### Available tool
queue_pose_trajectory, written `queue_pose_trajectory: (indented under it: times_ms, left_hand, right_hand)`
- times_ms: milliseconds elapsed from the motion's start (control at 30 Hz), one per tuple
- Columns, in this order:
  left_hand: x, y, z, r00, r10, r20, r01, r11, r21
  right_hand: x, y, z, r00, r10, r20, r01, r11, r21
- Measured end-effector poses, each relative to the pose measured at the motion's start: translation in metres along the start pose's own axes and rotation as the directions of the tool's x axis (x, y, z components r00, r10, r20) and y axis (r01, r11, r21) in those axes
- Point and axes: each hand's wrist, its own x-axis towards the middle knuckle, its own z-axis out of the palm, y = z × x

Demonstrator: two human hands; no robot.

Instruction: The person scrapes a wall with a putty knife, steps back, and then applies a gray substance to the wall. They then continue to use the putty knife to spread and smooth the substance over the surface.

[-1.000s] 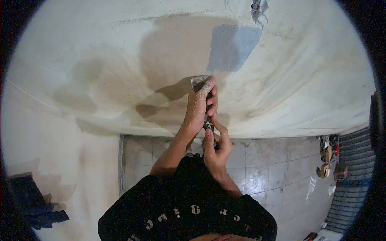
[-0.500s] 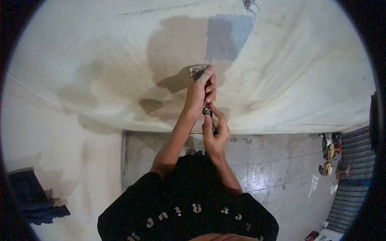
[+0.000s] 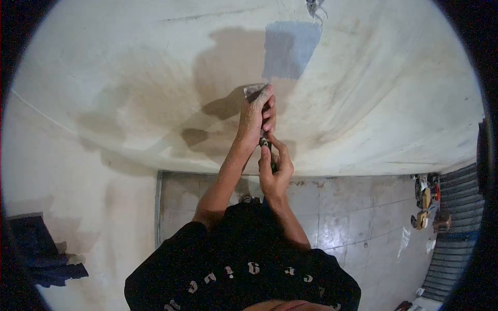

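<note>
My left hand [image 3: 252,116], dusted with pale powder, is wrapped round a scraper [image 3: 253,92]. Its flat metal blade shows past the thumb, close to the wall [image 3: 353,103], just below a grey-blue painted patch [image 3: 291,49]. Below it, my right hand [image 3: 277,173] is closed, thumb and fingers pinching a dark handle [image 3: 265,142] with light markings. This handle lies in line with the scraper; I cannot tell whether both are one tool. My palms hide much of it.
Wires [image 3: 314,8] stick out of the wall above the patch. Dark cloth [image 3: 39,251] hangs at left. Grey floor tiles [image 3: 337,223] lie below. Several small items [image 3: 425,202] stand at right by a ribbed metal shutter [image 3: 451,243].
The view has shifted slightly, so the hands appear a little further left. Both hands keep their hold, and the blade stays near the same spot below the patch.
</note>
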Motion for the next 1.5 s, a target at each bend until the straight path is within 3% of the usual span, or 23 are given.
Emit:
queue_pose_trajectory:
  times_ms: [167, 267, 400, 500, 700, 933, 1033, 1167, 1500]
  left_hand:
    - [0.003, 0.018, 0.007, 0.998, 0.045, 0.053, -0.044, 0.999, -0.014]
    - [-0.004, 0.004, 0.001, 1.0, -0.008, -0.026, 0.009, 1.0, 0.029]
    - [-0.002, 0.0, -0.002, 0.997, -0.081, 0.01, 0.081, 0.993, -0.081]
    - [-0.001, -0.003, -0.001, 0.999, -0.028, 0.022, 0.029, 0.998, -0.059]
    - [0.0, -0.002, 0.002, 1.0, -0.015, 0.016, 0.016, 0.999, -0.041]
    - [-0.008, 0.011, 0.009, 1.0, 0.0, 0.005, 0.0, 1.0, -0.008]
    - [-0.006, 0.003, 0.002, 1.0, -0.029, -0.007, 0.029, 0.999, -0.019]
    - [-0.012, 0.004, 0.003, 0.996, -0.082, -0.019, 0.081, 0.996, -0.047]
    - [-0.008, 0.005, 0.001, 1.0, -0.03, 0.009, 0.03, 0.999, -0.046]
  right_hand:
    - [0.008, -0.011, 0.007, 0.995, -0.083, -0.045, 0.085, 0.995, 0.048]
    - [0.011, -0.006, 0.004, 0.997, -0.075, -0.014, 0.075, 0.997, -0.035]
    - [0.004, -0.002, 0.0, 0.999, -0.053, 0.004, 0.053, 0.998, -0.036]
    - [0.003, 0.001, -0.001, 0.995, -0.1, -0.018, 0.099, 0.995, -0.028]
    - [0.006, -0.012, -0.007, 0.999, 0.047, 0.025, -0.047, 0.999, -0.002]
    - [0.001, -0.009, -0.005, 0.999, -0.047, 0.015, 0.048, 0.998, -0.045]
    - [0.001, -0.009, -0.001, 0.988, -0.156, -0.006, 0.156, 0.986, -0.054]
    - [-0.005, -0.006, -0.003, 0.993, -0.115, -0.002, 0.115, 0.993, -0.04]
    - [-0.002, -0.004, -0.006, 0.997, -0.066, 0.028, 0.068, 0.996, -0.057]
